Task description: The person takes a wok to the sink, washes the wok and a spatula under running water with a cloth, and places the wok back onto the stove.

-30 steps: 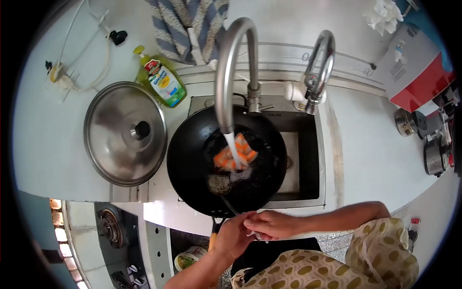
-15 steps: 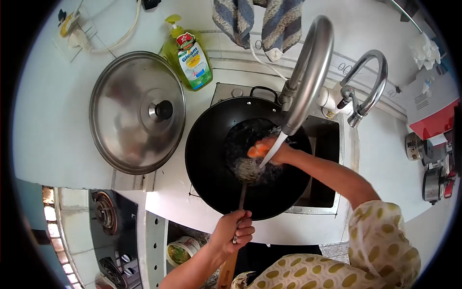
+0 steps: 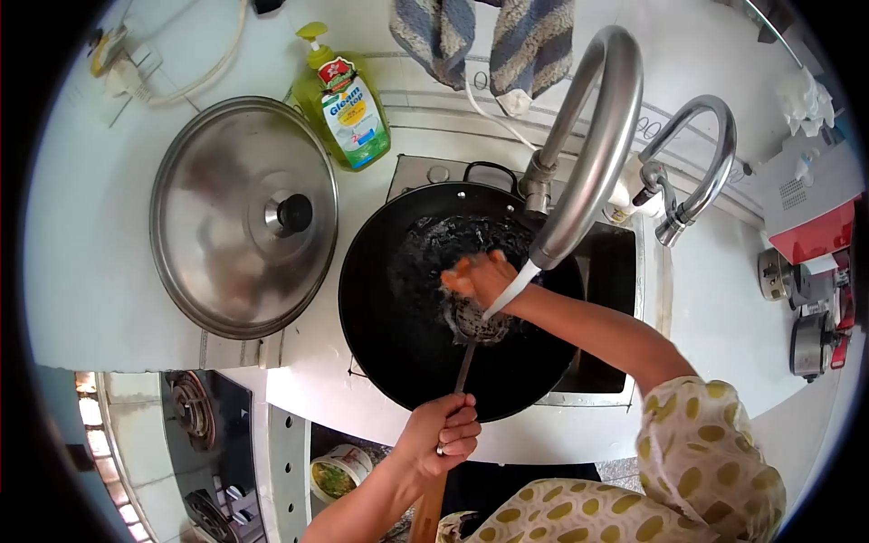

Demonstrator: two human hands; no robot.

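Head view: round black wok [image 3: 398, 317], smooth dark wall, set over the dark rectangular sink [image 3: 608, 299]; rippled water inside. Left hand [image 3: 441, 436] — ring on one finger — closed in a fist round the slim metal handle of a strainer [image 3: 480, 319], its round mesh head down in the water. Right hand [image 3: 489, 281] inside the wok, fingers bent over an orange cloth [image 3: 459, 276], wet and blurred; exact grip cannot be told. Brushed-metal faucet [image 3: 588, 154], thick and arched, pours a white stream across the right hand's wrist. Thinner chrome tap [image 3: 720, 154] to its right. Left of the wok, a domed steel lid [image 3: 226, 226] with a black knob, lying on the pale counter; just beside it a translucent green pump bottle [image 3: 348, 113]. Striped grey-and-beige towel [image 3: 529, 45], nubbly, hangs behind.
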